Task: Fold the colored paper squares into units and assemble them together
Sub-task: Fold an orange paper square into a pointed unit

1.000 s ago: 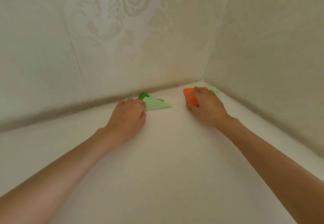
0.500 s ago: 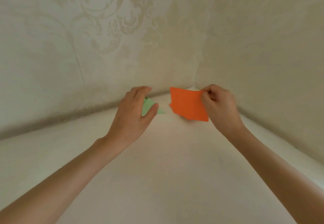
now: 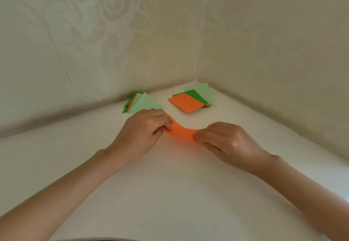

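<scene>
Orange sheet [image 3: 181, 131] now off the stack, brought near over table [image 3: 188, 193]; L hand [image 3: 143, 129] & R hand [image 3: 224, 138] each pinch an end, sheet bowed. Fold starting; folded triangles [image 3: 143, 103] & squares stack [image 3: 190, 100] wait behind.

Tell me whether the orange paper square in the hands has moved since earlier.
Yes: the orange paper square came nearer the person, away from the wall corner.

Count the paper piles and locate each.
2. The pile of folded triangles lies just beyond the left hand; the stack of flat squares lies right of it. None seems hidden.
</scene>
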`<state>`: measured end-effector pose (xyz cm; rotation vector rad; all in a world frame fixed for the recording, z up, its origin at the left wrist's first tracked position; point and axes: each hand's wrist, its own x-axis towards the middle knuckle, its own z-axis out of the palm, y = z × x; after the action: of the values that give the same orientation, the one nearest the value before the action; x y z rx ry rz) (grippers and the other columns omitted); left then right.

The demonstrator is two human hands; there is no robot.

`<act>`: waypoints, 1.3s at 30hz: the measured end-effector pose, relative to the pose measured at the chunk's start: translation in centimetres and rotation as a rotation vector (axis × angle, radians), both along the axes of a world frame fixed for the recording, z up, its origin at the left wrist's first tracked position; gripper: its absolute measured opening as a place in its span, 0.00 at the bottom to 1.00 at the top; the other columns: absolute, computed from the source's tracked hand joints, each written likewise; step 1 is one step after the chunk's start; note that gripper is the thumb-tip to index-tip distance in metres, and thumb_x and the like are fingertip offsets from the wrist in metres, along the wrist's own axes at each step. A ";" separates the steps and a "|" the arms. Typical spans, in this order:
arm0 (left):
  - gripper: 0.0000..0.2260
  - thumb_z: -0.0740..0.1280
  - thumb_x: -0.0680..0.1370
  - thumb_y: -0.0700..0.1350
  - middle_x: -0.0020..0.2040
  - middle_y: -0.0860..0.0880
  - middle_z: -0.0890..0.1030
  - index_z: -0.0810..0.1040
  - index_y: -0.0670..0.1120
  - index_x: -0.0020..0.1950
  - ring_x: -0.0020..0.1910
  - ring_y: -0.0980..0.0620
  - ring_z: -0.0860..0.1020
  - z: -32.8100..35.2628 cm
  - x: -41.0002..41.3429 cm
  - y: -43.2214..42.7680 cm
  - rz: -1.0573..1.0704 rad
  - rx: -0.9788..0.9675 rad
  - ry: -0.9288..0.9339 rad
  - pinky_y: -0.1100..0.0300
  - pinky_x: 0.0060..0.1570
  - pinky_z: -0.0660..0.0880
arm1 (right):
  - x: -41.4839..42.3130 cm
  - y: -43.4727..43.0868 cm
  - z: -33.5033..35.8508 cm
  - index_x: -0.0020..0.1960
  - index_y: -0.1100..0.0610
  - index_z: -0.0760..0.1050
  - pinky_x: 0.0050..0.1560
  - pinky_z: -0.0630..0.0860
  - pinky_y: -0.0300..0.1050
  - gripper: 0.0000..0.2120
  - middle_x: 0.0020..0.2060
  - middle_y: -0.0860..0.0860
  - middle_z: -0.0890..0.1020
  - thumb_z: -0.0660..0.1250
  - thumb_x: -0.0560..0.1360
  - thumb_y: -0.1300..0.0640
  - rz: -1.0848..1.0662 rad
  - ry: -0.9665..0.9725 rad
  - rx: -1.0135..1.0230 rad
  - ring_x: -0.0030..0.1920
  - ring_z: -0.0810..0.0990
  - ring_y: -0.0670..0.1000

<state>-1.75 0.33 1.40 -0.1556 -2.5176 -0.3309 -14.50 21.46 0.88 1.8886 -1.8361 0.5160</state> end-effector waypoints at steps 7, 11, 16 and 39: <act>0.19 0.52 0.70 0.44 0.48 0.56 0.82 0.81 0.48 0.48 0.47 0.59 0.75 -2.2 1.3 1.0 -0.075 0.071 -0.223 0.64 0.47 0.69 | 0.6 -0.2 -0.9 0.48 0.57 0.81 0.34 0.75 0.44 0.14 0.39 0.51 0.82 0.58 0.79 0.53 0.051 0.021 0.121 0.36 0.79 0.53; 0.16 0.56 0.75 0.57 0.42 0.58 0.77 0.79 0.51 0.44 0.43 0.61 0.74 -1.7 0.8 1.7 -0.103 0.244 -0.279 0.65 0.42 0.68 | 0.6 -1.0 0.7 0.46 0.55 0.82 0.41 0.73 0.35 0.07 0.38 0.44 0.82 0.67 0.75 0.52 -0.004 -0.586 0.245 0.37 0.77 0.40; 0.17 0.68 0.72 0.60 0.36 0.52 0.74 0.78 0.46 0.36 0.34 0.59 0.70 -1.8 -0.9 1.5 -0.095 0.516 -0.332 0.68 0.35 0.63 | -1.5 -3.0 1.2 0.37 0.59 0.78 0.32 0.66 0.35 0.12 0.27 0.48 0.75 0.69 0.73 0.51 -0.195 -0.938 0.373 0.29 0.69 0.42; 0.16 0.65 0.76 0.53 0.54 0.56 0.67 0.71 0.55 0.63 0.58 0.54 0.64 -1.8 -3.5 2.0 0.176 0.290 -0.433 0.60 0.56 0.58 | -0.6 -4.6 -1.8 0.35 0.53 0.66 0.36 0.59 0.43 0.15 0.28 0.41 0.66 0.65 0.76 0.48 -0.394 -0.476 0.121 0.40 0.67 0.49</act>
<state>-5.26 2.29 -0.41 0.2797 -2.8390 -0.7145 -15.11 16.89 -0.88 1.4945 -2.5211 0.7733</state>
